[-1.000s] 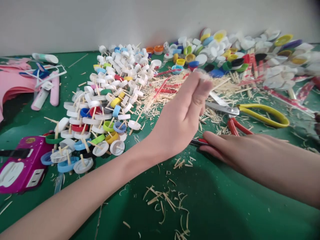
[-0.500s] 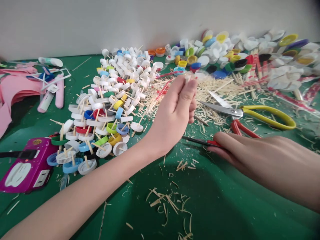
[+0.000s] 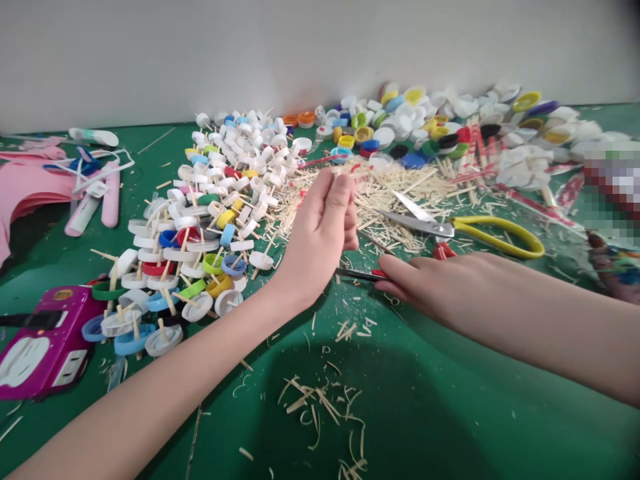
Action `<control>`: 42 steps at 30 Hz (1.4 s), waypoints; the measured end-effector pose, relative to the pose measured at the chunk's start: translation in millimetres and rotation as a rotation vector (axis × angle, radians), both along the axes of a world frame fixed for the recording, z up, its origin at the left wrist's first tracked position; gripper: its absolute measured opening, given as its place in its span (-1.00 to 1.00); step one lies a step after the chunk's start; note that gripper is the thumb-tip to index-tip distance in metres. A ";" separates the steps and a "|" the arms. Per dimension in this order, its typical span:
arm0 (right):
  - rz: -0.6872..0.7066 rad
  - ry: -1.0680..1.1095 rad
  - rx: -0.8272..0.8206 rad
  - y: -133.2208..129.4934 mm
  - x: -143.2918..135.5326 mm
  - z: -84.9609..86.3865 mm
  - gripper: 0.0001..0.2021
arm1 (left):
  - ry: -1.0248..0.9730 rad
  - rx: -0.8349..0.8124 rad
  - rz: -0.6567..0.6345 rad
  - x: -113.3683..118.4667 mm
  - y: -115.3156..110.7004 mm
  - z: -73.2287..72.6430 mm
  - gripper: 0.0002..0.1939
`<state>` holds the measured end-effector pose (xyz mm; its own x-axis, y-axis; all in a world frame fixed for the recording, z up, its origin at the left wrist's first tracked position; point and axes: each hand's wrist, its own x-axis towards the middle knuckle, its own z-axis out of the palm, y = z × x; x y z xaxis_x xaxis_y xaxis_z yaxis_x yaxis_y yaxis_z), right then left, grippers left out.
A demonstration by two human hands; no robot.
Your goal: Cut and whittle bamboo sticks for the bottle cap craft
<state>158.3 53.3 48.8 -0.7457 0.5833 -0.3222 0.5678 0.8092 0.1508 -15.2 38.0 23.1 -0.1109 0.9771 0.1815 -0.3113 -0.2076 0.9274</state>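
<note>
My left hand (image 3: 325, 227) is closed in a fist above the table, its fingers curled inward; whatever they hold, if anything, is hidden. My right hand (image 3: 425, 283) grips a dark-bladed tool with red handles (image 3: 357, 274), the blade pointing left under my left wrist. Just behind my right hand lie scissors with yellow handles (image 3: 495, 235), their blades apart. A pile of thin wooden sticks (image 3: 395, 200) spreads behind my left hand. To the left are many bottle caps with short sticks through them (image 3: 210, 220).
Loose caps (image 3: 400, 123) are heaped along the wall. A magenta box (image 3: 55, 333) with a black strap sits at left, pink sheets (image 3: 35, 187) and glue-like tubes behind it. Wood shavings (image 3: 320, 400) lie near the front. A pixelated area and a colourful object (image 3: 617, 267) are at far right.
The view has shifted, so the table things appear further left and slightly lower. My right hand has come a little nearer my left, still gripping the red-handled tool. The pixelated area has come into view.
</note>
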 end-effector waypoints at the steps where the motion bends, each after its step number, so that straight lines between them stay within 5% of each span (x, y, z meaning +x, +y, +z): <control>1: 0.010 0.018 0.017 1.4 -0.5 -0.2 -0.60 | 0.002 -0.004 0.005 0.1 0.5 -0.8 -0.74; 8: 0.037 0.164 -0.186 3.5 5.1 -4.4 -0.60 | 0.075 0.028 -0.037 7.7 -5.1 3.6 -0.73; 16: 0.022 0.258 -0.241 0.8 21.7 -13.6 -0.56 | 0.070 0.021 -0.068 4.8 -6.6 3.9 -0.71; 21: -0.038 0.310 -0.060 -9.8 33.5 -10.4 -0.59 | 0.036 0.019 -0.072 6.0 -8.2 4.0 -0.72; 29: 0.053 0.216 0.120 -9.6 20.4 -15.0 -0.57 | 0.072 0.028 -0.016 8.3 -9.4 2.6 -0.74; 42: 0.005 0.137 0.082 -18.7 4.9 2.4 -0.73 | 0.069 0.030 0.069 7.0 -8.2 0.2 -0.78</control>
